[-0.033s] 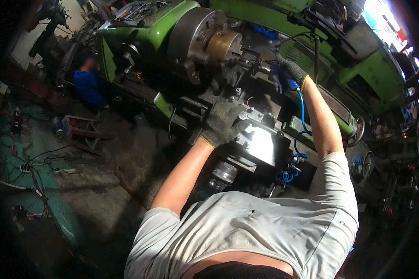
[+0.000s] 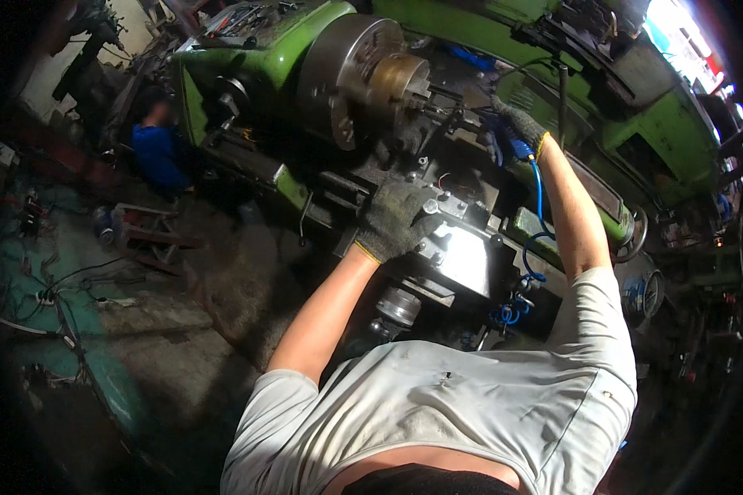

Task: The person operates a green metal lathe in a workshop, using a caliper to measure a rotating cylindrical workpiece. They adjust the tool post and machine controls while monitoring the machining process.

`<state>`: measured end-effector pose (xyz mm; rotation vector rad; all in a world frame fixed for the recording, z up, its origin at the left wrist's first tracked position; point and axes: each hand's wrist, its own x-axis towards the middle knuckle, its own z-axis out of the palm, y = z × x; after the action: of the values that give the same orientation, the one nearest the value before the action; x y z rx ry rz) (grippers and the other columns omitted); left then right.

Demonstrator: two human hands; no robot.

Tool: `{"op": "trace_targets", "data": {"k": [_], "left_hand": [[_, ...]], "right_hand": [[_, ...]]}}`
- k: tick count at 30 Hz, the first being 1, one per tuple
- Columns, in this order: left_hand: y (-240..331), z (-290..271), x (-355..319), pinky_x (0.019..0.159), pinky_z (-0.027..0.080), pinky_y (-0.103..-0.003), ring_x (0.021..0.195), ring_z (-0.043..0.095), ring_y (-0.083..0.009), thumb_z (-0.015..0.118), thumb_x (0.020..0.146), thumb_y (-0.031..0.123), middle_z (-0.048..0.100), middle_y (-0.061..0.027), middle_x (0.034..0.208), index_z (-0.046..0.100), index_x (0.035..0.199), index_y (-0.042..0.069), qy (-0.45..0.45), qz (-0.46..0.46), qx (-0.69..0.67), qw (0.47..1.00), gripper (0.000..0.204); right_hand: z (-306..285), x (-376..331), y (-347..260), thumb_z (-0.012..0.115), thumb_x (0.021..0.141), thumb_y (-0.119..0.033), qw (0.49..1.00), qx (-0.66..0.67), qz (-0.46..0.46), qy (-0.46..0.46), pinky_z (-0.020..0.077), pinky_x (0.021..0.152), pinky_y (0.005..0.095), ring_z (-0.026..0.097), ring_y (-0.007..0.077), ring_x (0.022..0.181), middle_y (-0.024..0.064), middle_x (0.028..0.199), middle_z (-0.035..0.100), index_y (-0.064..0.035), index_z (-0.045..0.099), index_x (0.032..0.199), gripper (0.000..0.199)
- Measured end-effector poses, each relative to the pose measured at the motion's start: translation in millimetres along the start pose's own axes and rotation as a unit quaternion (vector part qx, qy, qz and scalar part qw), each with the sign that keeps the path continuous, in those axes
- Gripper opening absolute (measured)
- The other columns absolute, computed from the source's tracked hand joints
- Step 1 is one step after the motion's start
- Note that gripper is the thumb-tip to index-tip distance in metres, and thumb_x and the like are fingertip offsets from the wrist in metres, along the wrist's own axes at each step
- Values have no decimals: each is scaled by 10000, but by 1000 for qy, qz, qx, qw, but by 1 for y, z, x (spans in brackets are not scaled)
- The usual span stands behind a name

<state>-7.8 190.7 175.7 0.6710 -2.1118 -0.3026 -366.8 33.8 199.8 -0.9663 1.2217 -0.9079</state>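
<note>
Your left hand (image 2: 392,219), in a dark knitted work glove with a yellow cuff, lies palm down on the grey steel tool post block (image 2: 450,223) of the big green metal lathe (image 2: 305,49); its fingers are curled together over the block's top left corner, gripping it. Just right of that hand, the block's flat face (image 2: 464,260) glares white under the light.

Your right hand (image 2: 516,124), gloved the same way, reaches further in, beyond the tool post, and is closed around a blue air nozzle (image 2: 520,150) whose tip I cannot make out. A thin blue coiled hose (image 2: 538,194) runs from that hand down along your right forearm to a tangle of coils (image 2: 512,312) near the lathe's apron.

The nozzle hand sits just right of the round grey steel chuck (image 2: 347,78) with its brass-coloured workpiece (image 2: 400,78) standing out of the front. Both of your arms are stretched forward, well apart from each other, with the tool post between them.

Behind the headstock, at the upper left, another person in a blue top (image 2: 158,153) crouches on the dirty concrete floor (image 2: 198,330).
</note>
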Motion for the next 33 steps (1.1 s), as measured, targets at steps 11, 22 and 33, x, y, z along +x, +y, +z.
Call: {"op": "trace_targets", "data": {"k": [11, 22, 33], "left_hand": [[6, -4, 4, 942, 535, -491, 1047, 681, -374, 784, 875, 355, 719, -161, 1121, 709, 1171, 64, -9, -6, -1, 1000, 422], [5, 0, 4, 908, 544, -494, 1038, 687, -400, 783, 898, 384, 717, -175, 1155, 702, 1151, 65, -5, 8, 14, 1000, 415], [6, -1, -1, 1005, 514, -495, 1115, 668, -380, 782, 874, 324, 717, -161, 1168, 706, 1195, 65, -23, -32, -4, 999, 420]], "right_hand": [[-46, 39, -23, 535, 1056, -537, 979, -190, -42, -62, 573, 492, 360, 685, 219, 611, 101, 842, 717, -33, 646, 1301, 572], [-48, 34, -30, 550, 1089, -406, 977, -177, -77, -87, 583, 838, 259, 702, 149, 983, 108, 1174, 743, 18, 662, 1310, 492], [-8, 1, -38, 590, 1067, -432, 998, -23, -2, -62, 573, 563, 262, 675, 122, 668, 69, 974, 757, 2, 689, 1252, 483]]}}
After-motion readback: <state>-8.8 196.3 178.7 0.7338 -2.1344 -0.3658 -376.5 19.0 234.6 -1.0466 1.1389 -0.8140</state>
